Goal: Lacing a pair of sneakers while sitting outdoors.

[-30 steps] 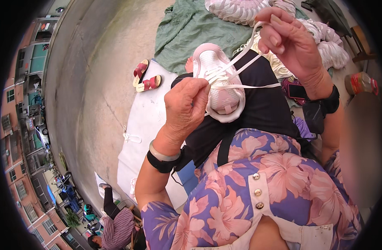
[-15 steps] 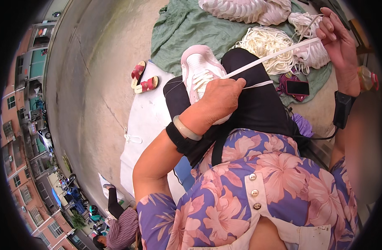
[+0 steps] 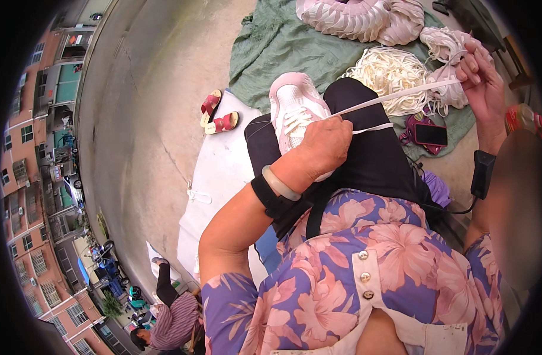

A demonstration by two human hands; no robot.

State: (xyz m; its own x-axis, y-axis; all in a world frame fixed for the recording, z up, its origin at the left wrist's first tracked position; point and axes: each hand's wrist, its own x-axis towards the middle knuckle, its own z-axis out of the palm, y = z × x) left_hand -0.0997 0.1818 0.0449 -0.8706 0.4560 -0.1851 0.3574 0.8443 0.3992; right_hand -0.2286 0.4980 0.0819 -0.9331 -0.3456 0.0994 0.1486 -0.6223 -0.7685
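Observation:
A pink and white sneaker [image 3: 294,103] rests across my lap, its toe pointing away from me. My left hand [image 3: 325,144] is closed over its laced upper, gripping a flat white shoelace [image 3: 395,94]. The lace runs taut, up and right, to my right hand [image 3: 483,80], whose fingers are pinched on it. A second stretch of white lace shows on my dark trouser leg, to the right of the left fist. The rear of the shoe is mostly hidden under my left hand and wrist.
A green cloth [image 3: 271,47] holds a heap of cream laces [image 3: 392,77], bundled pink-white shoe pieces [image 3: 354,18] and a phone [image 3: 431,134]. Red sandals [image 3: 222,122] lie beside a white sheet [image 3: 215,171]. A bottle [image 3: 522,120] stands far right. Another person [image 3: 173,319] sits lower left.
The whole view has shifted, so the scene sits slightly lower and further right. Both hands keep their grip; the right hand and its lace end sit a little lower against the background.

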